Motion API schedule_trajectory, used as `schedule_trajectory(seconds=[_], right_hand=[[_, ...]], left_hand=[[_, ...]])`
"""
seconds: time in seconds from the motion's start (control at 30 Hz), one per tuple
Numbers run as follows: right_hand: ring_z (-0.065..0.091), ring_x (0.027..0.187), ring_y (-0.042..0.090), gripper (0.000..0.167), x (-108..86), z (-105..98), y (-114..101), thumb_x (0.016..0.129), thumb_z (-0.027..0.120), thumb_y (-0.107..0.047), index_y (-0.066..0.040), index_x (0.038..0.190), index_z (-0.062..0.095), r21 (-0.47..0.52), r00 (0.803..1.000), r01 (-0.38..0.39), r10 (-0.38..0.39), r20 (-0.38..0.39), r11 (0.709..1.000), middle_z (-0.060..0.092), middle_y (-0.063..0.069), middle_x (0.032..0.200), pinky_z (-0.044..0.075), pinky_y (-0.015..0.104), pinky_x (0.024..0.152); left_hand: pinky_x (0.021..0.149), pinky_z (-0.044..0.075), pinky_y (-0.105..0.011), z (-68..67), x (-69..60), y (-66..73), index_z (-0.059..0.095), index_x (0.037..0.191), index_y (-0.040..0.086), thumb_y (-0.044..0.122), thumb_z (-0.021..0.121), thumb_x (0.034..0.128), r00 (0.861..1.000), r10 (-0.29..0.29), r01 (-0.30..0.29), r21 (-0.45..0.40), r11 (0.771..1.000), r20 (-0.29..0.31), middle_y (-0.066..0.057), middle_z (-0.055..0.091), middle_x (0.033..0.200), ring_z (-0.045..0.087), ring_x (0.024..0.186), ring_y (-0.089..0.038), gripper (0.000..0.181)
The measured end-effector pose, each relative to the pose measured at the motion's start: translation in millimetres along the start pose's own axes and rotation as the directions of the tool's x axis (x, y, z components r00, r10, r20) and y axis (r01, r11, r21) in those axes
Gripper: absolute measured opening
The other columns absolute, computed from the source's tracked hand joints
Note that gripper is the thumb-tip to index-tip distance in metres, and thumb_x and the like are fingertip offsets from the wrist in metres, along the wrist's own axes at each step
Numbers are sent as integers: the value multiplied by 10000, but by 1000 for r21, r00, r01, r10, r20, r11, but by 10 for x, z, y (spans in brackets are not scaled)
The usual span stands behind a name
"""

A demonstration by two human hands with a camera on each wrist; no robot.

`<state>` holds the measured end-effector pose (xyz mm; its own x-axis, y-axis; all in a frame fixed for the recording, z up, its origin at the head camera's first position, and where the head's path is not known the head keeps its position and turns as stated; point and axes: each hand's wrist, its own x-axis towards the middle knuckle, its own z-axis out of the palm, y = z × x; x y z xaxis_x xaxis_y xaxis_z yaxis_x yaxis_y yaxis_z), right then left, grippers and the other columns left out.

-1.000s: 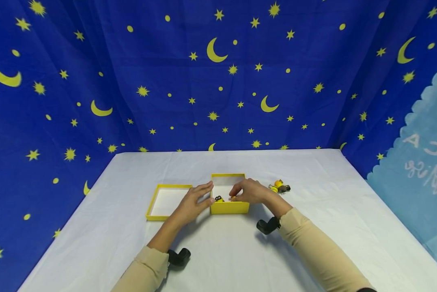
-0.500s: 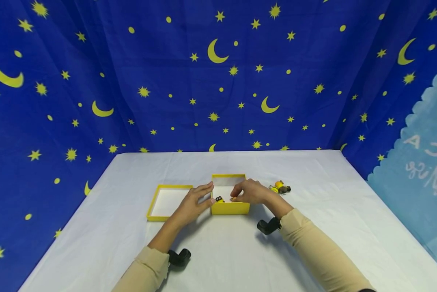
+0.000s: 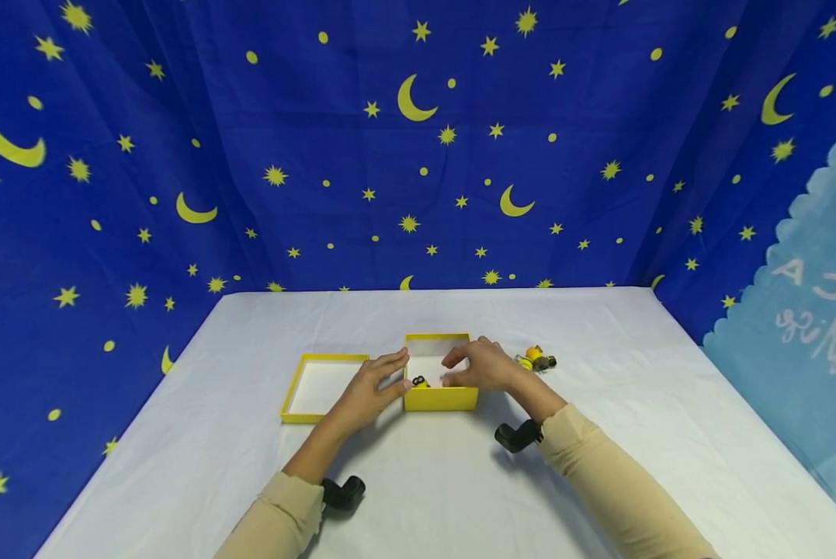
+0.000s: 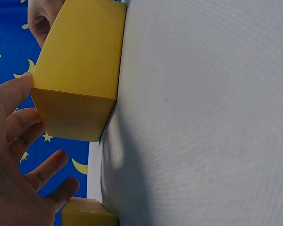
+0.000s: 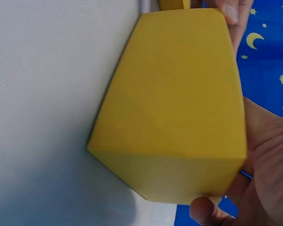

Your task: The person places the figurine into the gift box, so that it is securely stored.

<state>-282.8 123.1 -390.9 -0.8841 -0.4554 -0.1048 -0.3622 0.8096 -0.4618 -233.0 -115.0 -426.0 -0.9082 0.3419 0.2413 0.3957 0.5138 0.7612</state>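
A yellow box (image 3: 440, 399) with a white inside stands open on the table. In it, near the left front corner, shows the top of a small yellow figure with goggles (image 3: 421, 382). My left hand (image 3: 370, 392) rests its fingertips against the box's left end, its fingers extended, as the left wrist view also shows. My right hand (image 3: 483, 366) reaches over the right wall, with thumb and index finger apart inside the box and nothing seen between them. From the right wrist, the box's front (image 5: 170, 89) hides the inside, and a fingertip (image 5: 203, 209) lies at the right end.
Left of the box lies its shallow yellow lid (image 3: 302, 417), white side up. Several small yellow and brown figures (image 3: 535, 358) lie behind my right wrist, partly hidden. A blue cloth (image 3: 418, 194) with stars and moons hangs behind the table (image 3: 431, 489).
My right thumb and index finger have spread apart. The small orange thing between them has gone from sight below the box's front wall. My left hand stays in place.
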Motion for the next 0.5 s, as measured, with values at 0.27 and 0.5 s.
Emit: schedule_trajectory(seconds=[0.27, 0.5], right_hand=[[471, 1060, 272, 436, -138, -101, 107, 803, 737, -365, -177, 1189, 660, 154, 996, 15, -1, -90, 988, 646, 1, 1211, 393, 426, 881], [473, 1053, 282, 500, -273, -219, 235, 790, 736, -407, -189, 1227, 631, 186, 982, 45, -10, -186, 981, 626, 66, 1200, 381, 299, 715]], left_hand=[[1165, 149, -572, -4, -7, 8, 483, 1369, 70, 268, 609, 921, 1000, -16, 16, 0, 1000, 7, -9, 421, 1487, 332, 1375, -327, 506], [1158, 172, -571, -1, -2, -2, 466, 1381, 86, 280, 593, 932, 1000, -17, 17, -2, 1000, 20, 5, 402, 1499, 321, 1380, -313, 506]])
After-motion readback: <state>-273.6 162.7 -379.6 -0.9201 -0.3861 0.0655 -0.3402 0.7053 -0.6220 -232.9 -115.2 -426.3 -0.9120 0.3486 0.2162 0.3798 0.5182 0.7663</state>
